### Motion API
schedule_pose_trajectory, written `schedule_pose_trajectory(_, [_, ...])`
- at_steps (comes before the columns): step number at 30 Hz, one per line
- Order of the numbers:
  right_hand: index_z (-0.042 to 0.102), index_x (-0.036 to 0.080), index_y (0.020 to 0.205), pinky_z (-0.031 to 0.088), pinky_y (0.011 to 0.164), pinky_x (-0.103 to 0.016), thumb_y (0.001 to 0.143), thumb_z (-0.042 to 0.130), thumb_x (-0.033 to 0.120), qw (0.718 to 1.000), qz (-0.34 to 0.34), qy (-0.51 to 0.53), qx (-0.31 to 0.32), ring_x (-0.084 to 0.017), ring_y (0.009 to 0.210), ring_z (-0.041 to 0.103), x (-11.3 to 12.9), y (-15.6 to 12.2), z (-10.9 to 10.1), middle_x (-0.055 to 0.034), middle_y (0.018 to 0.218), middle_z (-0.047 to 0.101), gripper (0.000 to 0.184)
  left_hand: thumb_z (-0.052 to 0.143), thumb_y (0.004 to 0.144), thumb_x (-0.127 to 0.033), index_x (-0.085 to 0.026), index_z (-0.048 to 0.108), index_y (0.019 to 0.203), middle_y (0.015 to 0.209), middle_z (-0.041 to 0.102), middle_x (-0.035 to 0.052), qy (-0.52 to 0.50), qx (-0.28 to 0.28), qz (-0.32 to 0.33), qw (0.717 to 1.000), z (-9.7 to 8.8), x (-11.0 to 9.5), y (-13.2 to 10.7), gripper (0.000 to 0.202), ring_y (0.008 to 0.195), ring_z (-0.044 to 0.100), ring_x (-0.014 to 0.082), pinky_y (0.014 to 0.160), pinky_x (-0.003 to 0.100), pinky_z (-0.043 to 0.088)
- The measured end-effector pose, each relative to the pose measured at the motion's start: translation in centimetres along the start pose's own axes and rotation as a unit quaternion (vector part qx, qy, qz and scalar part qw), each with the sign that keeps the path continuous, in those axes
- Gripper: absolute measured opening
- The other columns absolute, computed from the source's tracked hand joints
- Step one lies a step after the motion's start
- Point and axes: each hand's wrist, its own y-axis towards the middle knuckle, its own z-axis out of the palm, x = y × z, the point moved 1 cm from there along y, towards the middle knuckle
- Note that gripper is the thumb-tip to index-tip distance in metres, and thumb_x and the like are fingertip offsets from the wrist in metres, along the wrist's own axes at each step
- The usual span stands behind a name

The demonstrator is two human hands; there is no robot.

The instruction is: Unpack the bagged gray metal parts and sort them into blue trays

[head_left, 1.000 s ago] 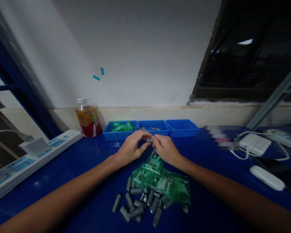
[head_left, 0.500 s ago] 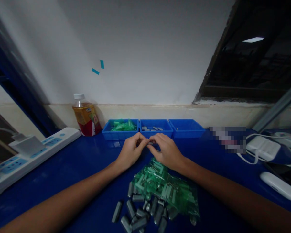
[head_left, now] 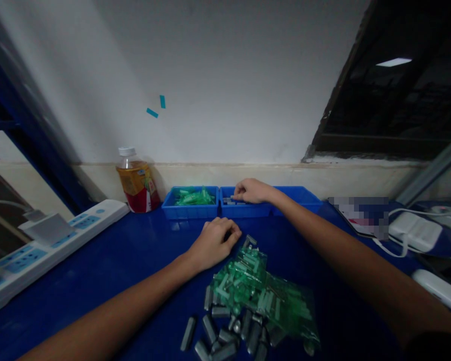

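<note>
Hands have split. Half a second ago both were pinched together on one small grey piece above the bench [head_left: 128, 250], just in front of the trays. Now they are well apart.

Left to right:
- Power strip [head_left: 41, 245] and bottle [head_left: 137, 181] sit at the left end, same spots as before.
- Left tray [head_left: 190, 211] holds green parts, untouched.
- Left hand [head_left: 214, 243] has dropped onto the bench just behind the pile. Its fingers are loosely curled with the thumb out. Can't tell if anything sits inside the curl.
- Right hand [head_left: 250, 190] has reached forward over the middle tray [head_left: 244, 210]. Its fingers are bent down, with the tips at the grey pieces [head_left: 227, 201] lying in it. Can't tell whether it is pinching the grey piece or has let go; too small and dark.
- Right tray [head_left: 308, 200] is next along, contents unreadable.
- Bag of green parts [head_left: 263, 296] lies on the near side, with loose grey cylinders [head_left: 225, 333] against its near-left edge. Both are roughly where they were; only the view has shifted a little.
- Charger [head_left: 411, 231] is at the far right, untouched.

My read: the grey piece that both hands were working has gone with the right hand to the middle tray. That unit looks done or nearly done, and the left hand is parked beside the pile.
</note>
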Motion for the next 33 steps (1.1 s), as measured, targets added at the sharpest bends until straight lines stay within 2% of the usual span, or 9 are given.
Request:
schedule_pose_trajectory(5, [0.072, 0.016, 0.085, 0.036, 0.053, -0.020, 0.078, 0.064, 0.028, 0.999, 0.008, -0.033, 0.022, -0.016, 0.071, 0.061, 1.5, 1.1, 1.1, -0.0061, 0.081, 0.071, 0.016, 0.045, 0.090, -0.030, -0.019, 0.061, 0.083, 0.085, 0.064, 0.0026, 0.015, 0.004, 0.001, 1.000, -0.2, -0.1, 0.0, 0.021, 0.084, 0.054, 0.0197, 0.075, 0.032, 0.039])
schedule_pose_trajectory(9, [0.072, 0.018, 0.088, 0.038, 0.055, -0.018, 0.082, 0.060, 0.031, 0.999, -0.001, -0.035, 0.020, -0.013, 0.071, 0.062, 2.2, 1.5, 1.4, -0.0028, 0.080, 0.071, 0.019, 0.045, 0.090, -0.030, -0.019, 0.061, 0.083, 0.086, 0.063, 0.0030, 0.016, 0.006, 0.005, 1.000, -0.2, -0.2, -0.1, 0.020, 0.085, 0.054, 0.0196, 0.076, 0.032, 0.039])
schedule_pose_trajectory(12, [0.072, 0.018, 0.087, 0.040, 0.059, -0.019, 0.082, 0.061, 0.031, 0.999, -0.002, -0.054, 0.001, -0.015, 0.075, 0.064, 1.8, 1.5, 1.5, -0.0042, 0.083, 0.072, 0.018, 0.045, 0.090, -0.029, -0.020, 0.061, 0.082, 0.085, 0.063, 0.0026, 0.020, 0.007, 0.009, 1.000, -0.1, -0.1, -0.1, 0.020, 0.085, 0.053, 0.0196, 0.076, 0.032, 0.038])
schedule_pose_trajectory(18, [0.072, 0.013, 0.090, 0.045, 0.068, -0.026, 0.083, 0.058, 0.030, 0.992, 0.036, -0.114, -0.051, -0.023, 0.083, 0.066, 0.2, 2.1, 1.4, -0.0143, 0.089, 0.071, 0.023, 0.044, 0.090, -0.029, -0.020, 0.061, 0.083, 0.088, 0.062, 0.0032, 0.037, 0.014, 0.016, 0.999, 0.0, -0.1, -0.2, 0.021, 0.086, 0.053, 0.0201, 0.077, 0.033, 0.038])
schedule_pose_trajectory(23, [0.073, 0.013, 0.087, 0.047, 0.073, -0.025, 0.073, 0.067, 0.017, 0.987, 0.030, -0.153, -0.030, -0.025, 0.090, 0.066, 0.9, 2.4, 1.9, -0.0165, 0.092, 0.071, 0.016, 0.043, 0.090, -0.030, -0.020, 0.062, 0.088, 0.093, 0.061, 0.0046, 0.065, 0.026, 0.027, 0.997, -0.1, -0.4, -0.4, 0.021, 0.090, 0.052, 0.0214, 0.079, 0.036, 0.037])
schedule_pose_trajectory(28, [0.072, 0.012, 0.089, 0.047, 0.076, -0.025, 0.072, 0.066, 0.012, 0.984, 0.031, -0.173, -0.040, -0.026, 0.090, 0.066, 1.7, 2.3, 1.9, -0.0182, 0.091, 0.070, 0.018, 0.043, 0.091, -0.030, -0.021, 0.062, 0.090, 0.094, 0.060, 0.0043, 0.087, 0.023, 0.036, 0.995, -0.1, -0.5, -0.5, 0.021, 0.091, 0.052, 0.0218, 0.078, 0.036, 0.037])
schedule_pose_trajectory(30, [0.071, 0.011, 0.091, 0.046, 0.077, -0.027, 0.074, 0.065, 0.015, 0.983, 0.028, -0.173, -0.061, -0.026, 0.091, 0.065, 1.9, 2.1, 1.5, -0.0191, 0.094, 0.069, 0.018, 0.042, 0.091, -0.031, -0.021, 0.062, 0.090, 0.094, 0.060, 0.0042, 0.092, 0.022, 0.035, 0.995, 0.1, -0.5, -0.4, 0.022, 0.090, 0.052, 0.0215, 0.078, 0.035, 0.037])
schedule_pose_trajectory(33, [0.068, 0.011, 0.095, 0.045, 0.075, -0.028, 0.083, 0.058, 0.028, 0.981, 0.032, -0.162, -0.099, -0.025, 0.092, 0.064, 2.0, 0.6, 0.9, -0.0176, 0.095, 0.069, 0.023, 0.041, 0.093, -0.034, -0.020, 0.062, 0.090, 0.093, 0.060, 0.0041, 0.101, 0.018, 0.038, 0.994, 0.1, -0.5, -0.3, 0.025, 0.090, 0.052, 0.0212, 0.079, 0.035, 0.037])
